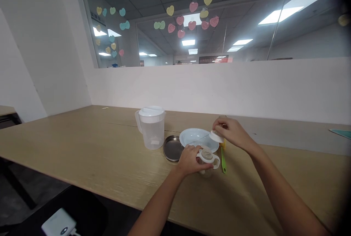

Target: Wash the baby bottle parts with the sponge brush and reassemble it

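My left hand (190, 159) is wrapped around a small clear bottle with a white handled collar (216, 162). The bottle's mouth is uncovered and faces up toward me. My right hand (230, 130) pinches a round white lid (216, 136) above the right rim of a pale blue bowl (189, 133). A thin, straw-like line runs left from the lid across the bowl; I cannot tell if it is attached. Beside the bottle lies a brush with a green handle (223, 161), its yellow end partly hidden under my right hand.
A translucent lidded pitcher (153, 130) stands left of the bowl. Between them is a round dark metal dish (172, 148). The wooden table (82, 148) meets a white wall with a window. A white device (59, 223) rests on a dark surface below the table's front edge.
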